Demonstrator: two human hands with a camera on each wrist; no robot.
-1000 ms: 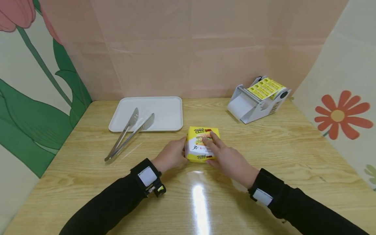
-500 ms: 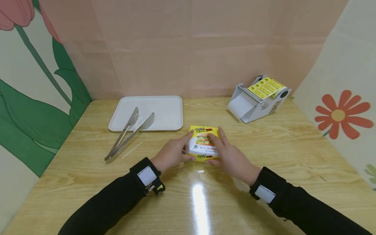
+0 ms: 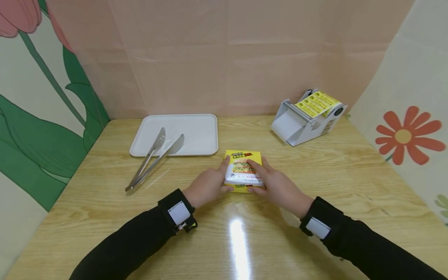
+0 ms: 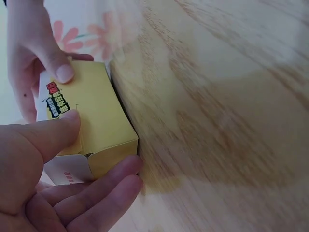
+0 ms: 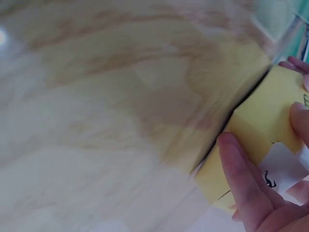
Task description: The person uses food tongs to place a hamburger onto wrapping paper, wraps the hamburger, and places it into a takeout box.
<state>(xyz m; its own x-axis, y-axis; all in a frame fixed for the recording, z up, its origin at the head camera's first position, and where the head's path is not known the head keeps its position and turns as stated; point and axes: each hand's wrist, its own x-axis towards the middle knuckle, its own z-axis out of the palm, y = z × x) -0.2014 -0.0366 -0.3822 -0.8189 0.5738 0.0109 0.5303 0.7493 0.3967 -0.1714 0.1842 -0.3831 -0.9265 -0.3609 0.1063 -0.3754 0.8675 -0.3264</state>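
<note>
A small yellow and white burger box [image 3: 244, 178] with a burger picture on its lid sits on the wooden table between both hands. My left hand [image 3: 207, 187] grips its left side; the left wrist view shows the thumb [image 4: 63, 126] on the yellow face and fingers around the corner below. From the right, my right hand [image 3: 282, 191] holds the box, one finger over the printed lid and the thumb at the near edge. In the right wrist view, fingers [image 5: 241, 179] lie along the box's side flap.
A white tray [image 3: 199, 136] stands at the back left, with metal tongs [image 3: 147, 171] leaning over its front rim. At the back right is a white label dispenser [image 3: 304, 126] carrying a roll of yellow stickers [image 3: 318, 104]. A fabric backdrop rises behind the table.
My left forefinger has come up onto the lid's left edge. The right hand has shifted right, with fingers now around the right side. The box has turned slightly, staying at about the same spot.
</note>
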